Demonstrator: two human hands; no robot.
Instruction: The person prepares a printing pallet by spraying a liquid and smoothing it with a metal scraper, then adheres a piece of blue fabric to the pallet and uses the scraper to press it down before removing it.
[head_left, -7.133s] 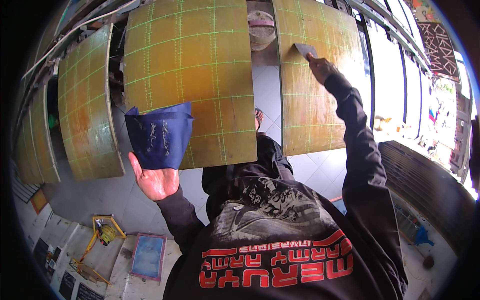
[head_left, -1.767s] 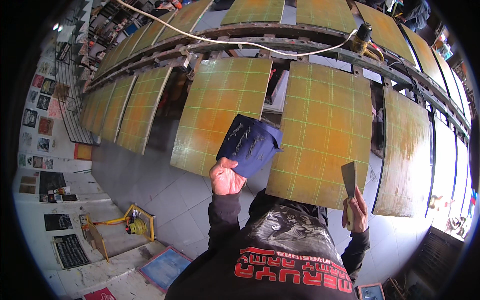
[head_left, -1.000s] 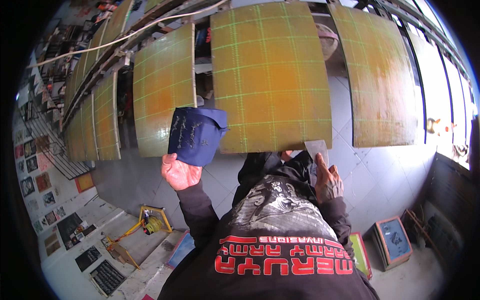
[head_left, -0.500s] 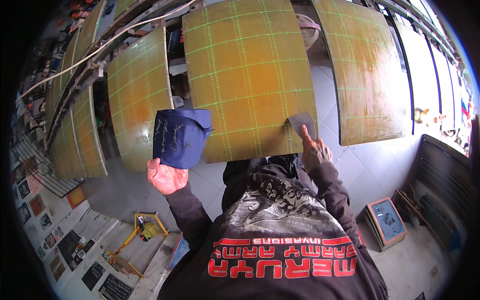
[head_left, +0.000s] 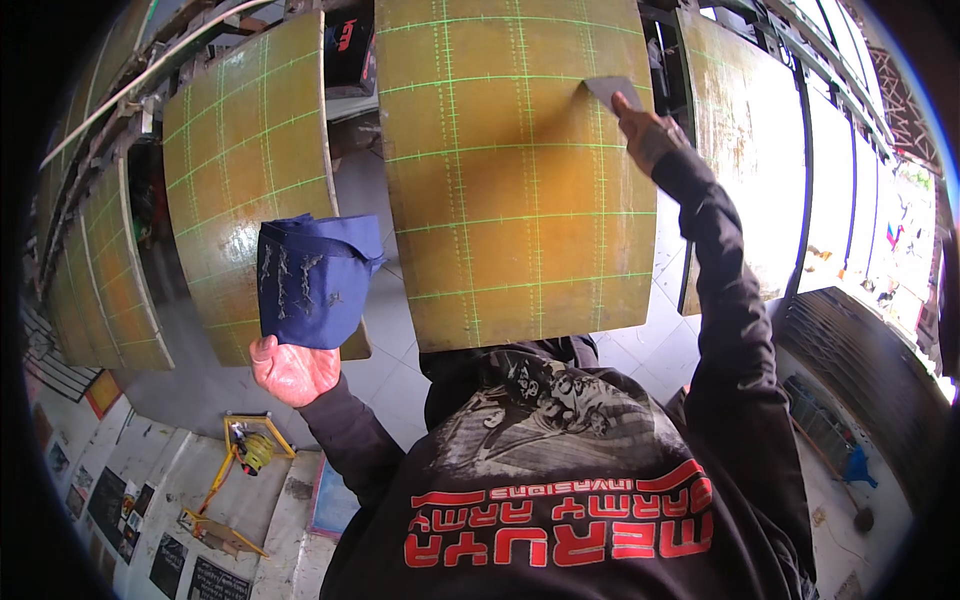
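A folded dark blue cloth piece (head_left: pixel 312 290) with frayed grey markings on its face rises from my left hand (head_left: pixel 297 374). The thumb shows at its lower edge; the other fingers are hidden behind it. My right hand (head_left: pixel 650 138) reaches far out over the middle yellow-brown board (head_left: pixel 540 255). Its fingers hold a thin, dark grey flat sheet (head_left: pixel 606 88) near the board's right edge, a finger stretched along it. Whether the sheet touches the board, I cannot tell. Green grid lines with small ticks mark the board's surface.
Similar gridded boards stand to the left (head_left: pixel 235 150) and right (head_left: pixel 745 150), with gaps between. A pale cable (head_left: pixel 150 75) runs across the upper left. Below left, a yellow frame (head_left: pixel 262 432) rests on a ledge. A ribbed dark panel (head_left: pixel 870 350) stands at the right.
My right hand has moved the grey sheet away from me, from the board's near right corner to its far part. The left hand with the cloth sits further left in view, which has shifted.
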